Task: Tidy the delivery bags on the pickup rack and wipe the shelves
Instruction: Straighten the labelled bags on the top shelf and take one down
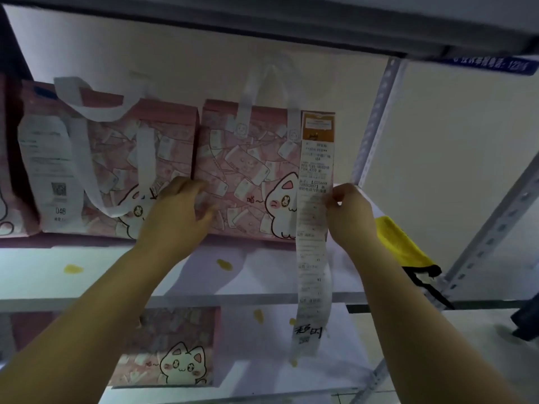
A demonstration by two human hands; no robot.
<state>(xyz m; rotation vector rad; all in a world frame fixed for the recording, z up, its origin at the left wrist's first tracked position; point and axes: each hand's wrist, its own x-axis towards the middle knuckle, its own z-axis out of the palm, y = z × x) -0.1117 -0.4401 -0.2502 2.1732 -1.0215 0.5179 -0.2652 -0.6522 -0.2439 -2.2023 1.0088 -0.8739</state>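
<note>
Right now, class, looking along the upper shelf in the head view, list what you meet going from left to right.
Receipt marked 046 → left bag → left hand → right bag → long receipt → right hand → yellow cloth → rack post.

A plain white wall [175, 59] is seen behind the shelving. Perforated grey metal uprights [376, 112] are set at the right. A blue sign [493, 64] is fixed above. The whole scene is dimly lit.
</note>
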